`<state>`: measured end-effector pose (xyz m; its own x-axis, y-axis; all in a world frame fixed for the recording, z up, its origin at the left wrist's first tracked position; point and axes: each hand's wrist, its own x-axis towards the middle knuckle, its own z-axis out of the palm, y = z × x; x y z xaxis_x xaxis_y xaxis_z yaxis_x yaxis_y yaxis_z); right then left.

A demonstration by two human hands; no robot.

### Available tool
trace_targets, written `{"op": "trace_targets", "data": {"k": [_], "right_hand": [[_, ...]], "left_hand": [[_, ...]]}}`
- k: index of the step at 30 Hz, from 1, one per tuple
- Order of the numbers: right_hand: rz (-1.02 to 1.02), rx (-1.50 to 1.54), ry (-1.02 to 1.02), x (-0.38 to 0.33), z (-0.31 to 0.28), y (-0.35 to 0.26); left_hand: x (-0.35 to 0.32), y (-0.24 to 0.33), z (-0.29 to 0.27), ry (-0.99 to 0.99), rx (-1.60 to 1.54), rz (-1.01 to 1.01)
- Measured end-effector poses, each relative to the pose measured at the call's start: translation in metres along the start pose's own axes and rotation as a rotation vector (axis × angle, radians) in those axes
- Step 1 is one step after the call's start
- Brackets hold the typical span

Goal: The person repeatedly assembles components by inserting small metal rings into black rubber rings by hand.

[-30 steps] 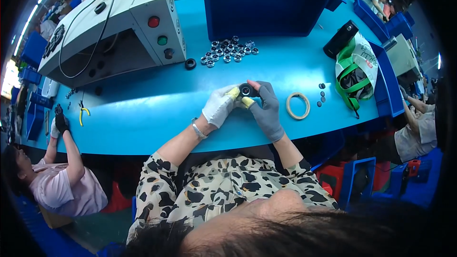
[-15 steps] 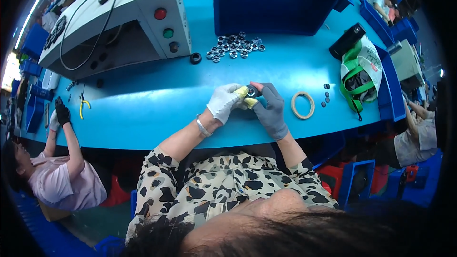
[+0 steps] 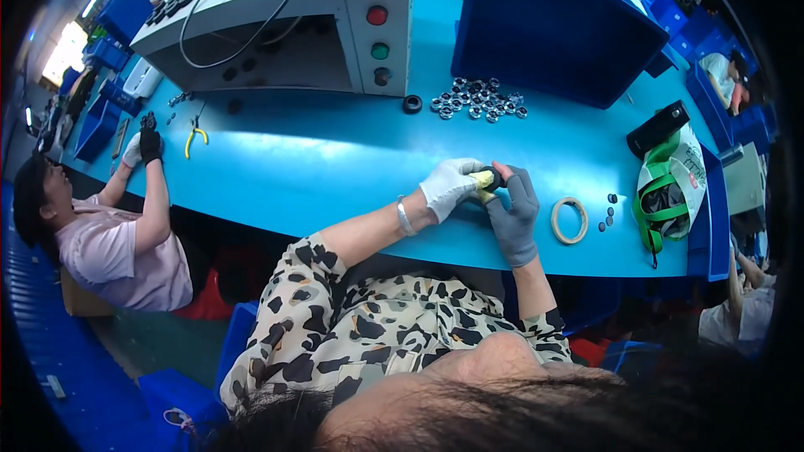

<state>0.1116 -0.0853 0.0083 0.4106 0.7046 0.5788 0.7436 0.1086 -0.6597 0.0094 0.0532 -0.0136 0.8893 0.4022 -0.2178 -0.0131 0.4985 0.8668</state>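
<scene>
Above the near part of the blue table, both my hands meet around a small round black part. My left hand, in a white glove with yellow fingertips, pinches it from the left. On the other side my right hand, in a grey glove with a bare fingertip showing, has its fingers closed on it too. The part is tilted and half covered by the fingers, so its face is hard to make out. Beyond my hands lies a cluster of several shiny silver-and-black round parts, with a single black ring beside it.
A white machine with buttons stands at the back left, next to a large blue bin. To my right lie a tape roll, several black discs, a green-white bag and a black bottle. Yellow-handled pliers lie left, near a co-worker.
The whole view has swung, so the table's things sit farther right and lower. The black part has tilted in my fingers: its pale-centred face showed before, now mostly its dark side does.
</scene>
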Motion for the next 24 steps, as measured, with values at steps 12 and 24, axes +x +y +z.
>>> {"op": "trace_targets", "data": {"k": [12,24], "right_hand": [[0.263,0.161,-0.019,-0.062,-0.08,-0.063],[0.972,-0.467,0.329,-0.326,-0.156,0.07]], "left_hand": [[0.009,0.018,-0.002,0.252,1.165,0.864],[0.045,0.074,-0.111,0.399,1.81,0.636]]}}
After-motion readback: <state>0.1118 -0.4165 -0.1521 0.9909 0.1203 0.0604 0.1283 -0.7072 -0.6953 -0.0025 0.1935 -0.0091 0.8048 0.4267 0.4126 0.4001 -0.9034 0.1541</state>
